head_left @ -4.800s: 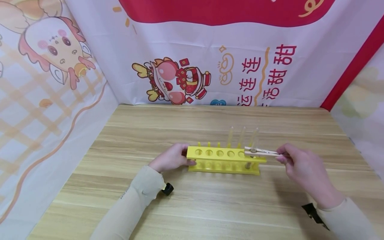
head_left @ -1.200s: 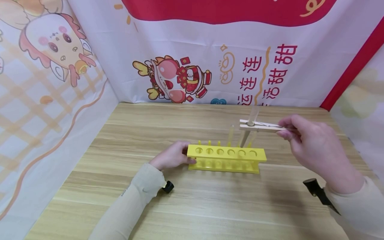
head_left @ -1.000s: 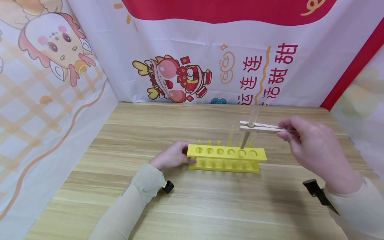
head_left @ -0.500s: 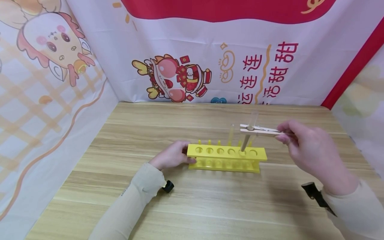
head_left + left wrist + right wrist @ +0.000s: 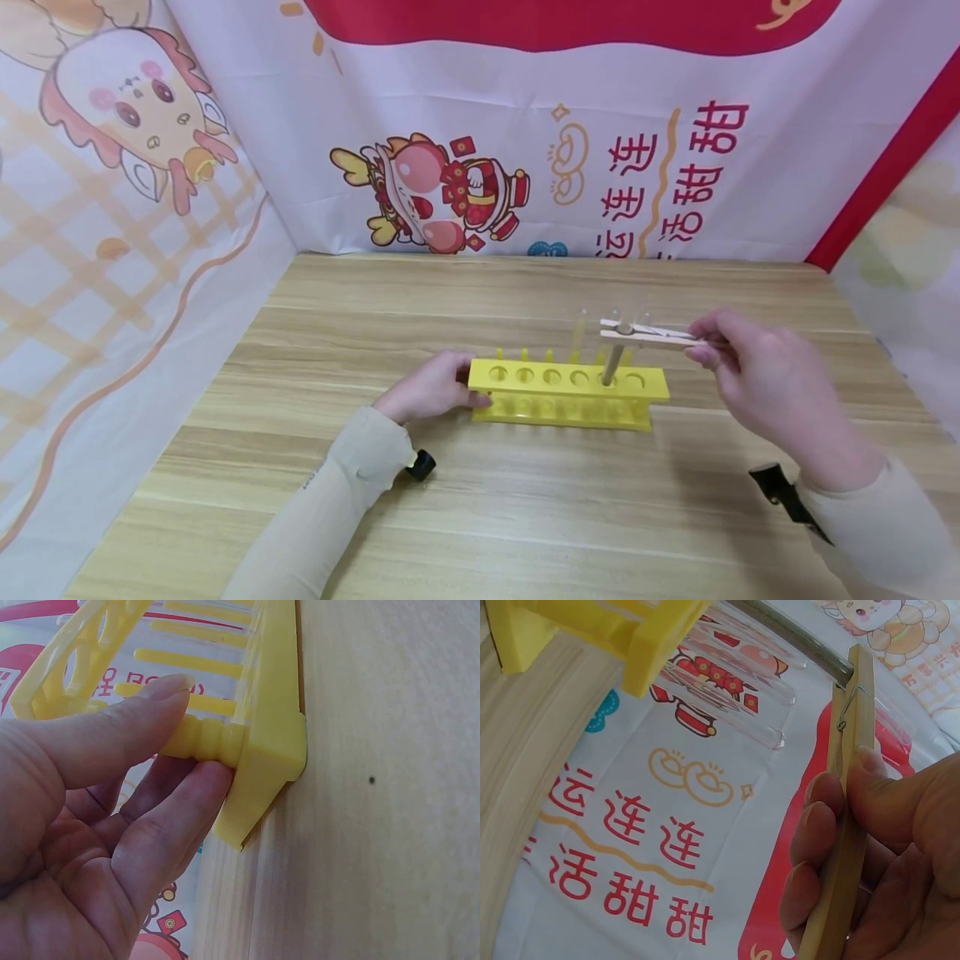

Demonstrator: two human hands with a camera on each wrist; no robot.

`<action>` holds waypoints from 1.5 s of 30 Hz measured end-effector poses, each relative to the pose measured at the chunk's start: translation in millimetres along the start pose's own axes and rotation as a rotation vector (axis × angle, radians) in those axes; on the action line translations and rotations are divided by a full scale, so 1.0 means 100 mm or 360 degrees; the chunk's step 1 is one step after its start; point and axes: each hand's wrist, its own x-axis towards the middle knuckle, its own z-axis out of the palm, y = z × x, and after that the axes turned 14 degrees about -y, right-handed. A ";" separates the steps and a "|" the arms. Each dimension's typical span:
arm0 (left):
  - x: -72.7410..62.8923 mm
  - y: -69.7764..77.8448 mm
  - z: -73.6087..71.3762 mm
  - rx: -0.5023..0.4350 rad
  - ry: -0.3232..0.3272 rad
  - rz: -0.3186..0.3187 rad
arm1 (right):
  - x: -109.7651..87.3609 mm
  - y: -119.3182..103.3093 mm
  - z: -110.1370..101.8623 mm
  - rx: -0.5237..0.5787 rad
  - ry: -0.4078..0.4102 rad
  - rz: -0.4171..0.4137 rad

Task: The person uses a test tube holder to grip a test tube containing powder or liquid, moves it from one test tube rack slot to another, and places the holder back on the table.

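My left hand (image 5: 435,390) grips the left end post of a yellow test tube rack (image 5: 538,386); in the left wrist view the thumb and fingers (image 5: 169,814) pinch the ridged post. My right hand (image 5: 776,383) holds a wooden test tube clamp (image 5: 660,335) by its handle. The clamp's tips are closed round a test tube (image 5: 612,363) with grey-brown contents. This tube is slightly tilted, its lower end at the second hole from the right. In the right wrist view, the tube (image 5: 802,641) runs from the rack to the clamp (image 5: 861,712).
Clear, upturned test tubes (image 5: 580,333) stand on pegs along the rack's back, near the clamp. The rack sits on a wood-grain table (image 5: 360,333). A printed cloth (image 5: 465,83) hangs behind the table. Black straps with camera mounts (image 5: 422,465) are on both wrists.
The right hand lifted the tube in the clamp from the rack's right-end hole, shifted it one hole left, and has lowered it to that hole. The left hand stays on the rack.
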 end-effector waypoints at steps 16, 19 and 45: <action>0.00 0.01 0.00 -0.0009 0.0000 0.0006 | -0.03 0.07 0.16 0.0042 -0.0013 0.0011; 0.00 0.00 -0.01 -0.0015 0.0000 -0.0001 | -0.04 0.06 0.19 0.0052 -0.0047 0.0031; 0.00 0.01 -0.01 -0.0021 -0.0003 -0.0032 | -0.12 0.13 0.48 0.0126 -0.0043 0.0023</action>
